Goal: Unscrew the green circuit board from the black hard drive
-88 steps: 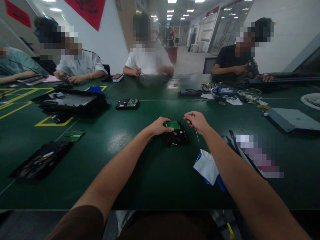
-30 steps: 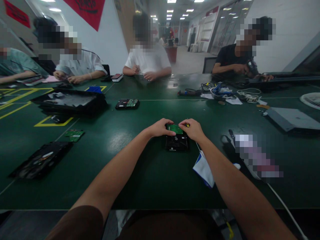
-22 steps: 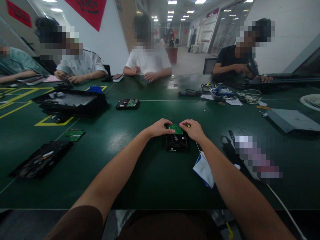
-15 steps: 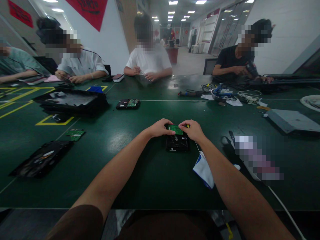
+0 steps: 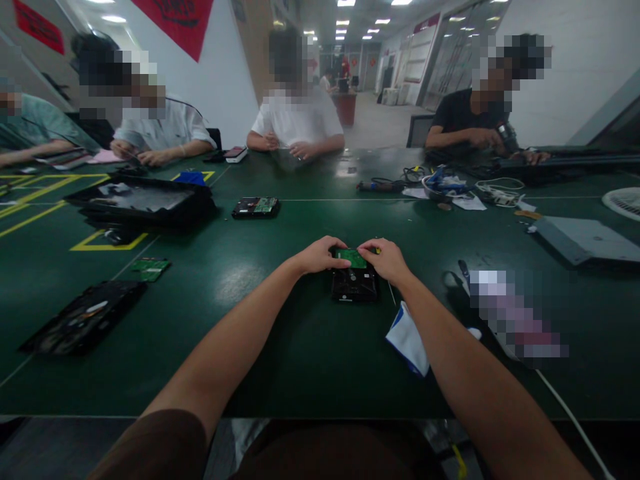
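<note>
Left hand (image 5: pixel 321 255) got hard drive (image 5: pixel 354 288) gripped, thumb on green board (image 5: pixel 355 257). Right hand (image 5: pixel 387 259) grasping screwdriver (image 5: pixel 392 293), fingertips at board's edge. 2nd drive (image 5: pixel 255 207) farther back.

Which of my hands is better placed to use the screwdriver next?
Probably your right hand: it holds the screwdriver beside the green board, while your left hand holds the hard drive.

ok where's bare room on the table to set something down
Bare table lies on the near side of the held drive, between the left forearm and the cloth; also between that forearm and the front-left black case. It's crowded back right: cables, papers, grey box.
</note>
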The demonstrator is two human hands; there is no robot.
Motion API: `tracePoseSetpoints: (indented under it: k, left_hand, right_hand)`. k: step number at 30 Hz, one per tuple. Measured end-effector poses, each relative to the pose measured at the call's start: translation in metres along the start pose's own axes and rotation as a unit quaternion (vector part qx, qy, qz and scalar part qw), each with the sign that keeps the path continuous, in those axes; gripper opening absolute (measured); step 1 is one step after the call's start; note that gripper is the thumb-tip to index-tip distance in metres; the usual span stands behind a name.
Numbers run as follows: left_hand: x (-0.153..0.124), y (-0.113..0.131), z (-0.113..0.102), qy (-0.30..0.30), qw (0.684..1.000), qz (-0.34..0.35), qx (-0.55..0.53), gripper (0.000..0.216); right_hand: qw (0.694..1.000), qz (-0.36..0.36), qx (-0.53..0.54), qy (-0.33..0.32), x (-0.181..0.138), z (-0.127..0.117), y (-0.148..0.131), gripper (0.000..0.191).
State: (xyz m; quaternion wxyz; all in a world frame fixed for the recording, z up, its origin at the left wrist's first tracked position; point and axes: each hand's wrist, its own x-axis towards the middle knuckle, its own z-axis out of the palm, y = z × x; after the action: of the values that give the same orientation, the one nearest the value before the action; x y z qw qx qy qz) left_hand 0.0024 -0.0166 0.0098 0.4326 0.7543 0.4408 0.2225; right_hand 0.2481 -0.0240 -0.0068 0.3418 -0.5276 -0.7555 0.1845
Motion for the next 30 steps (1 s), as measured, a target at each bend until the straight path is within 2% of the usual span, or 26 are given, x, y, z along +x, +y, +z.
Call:
tracePoseSetpoints:
  k: [16, 30]
  left_hand:
    - [-0.0021, 0.005, -0.0024, 0.0, 1.0, 0.0, 0.028, 0.062]
    - [-0.0003, 0.0035, -0.0015, -0.013, 1.0, -0.001, 0.007, 0.062]
  right_hand:
    - [1.0, 0.025, -0.007, 0.009, -0.0026, -0.0025, -0.0074, 0.012]
    - [0.999, 0.046, 0.001, 0.013, -0.0006, 0.0009, -0.0077, 0.011]
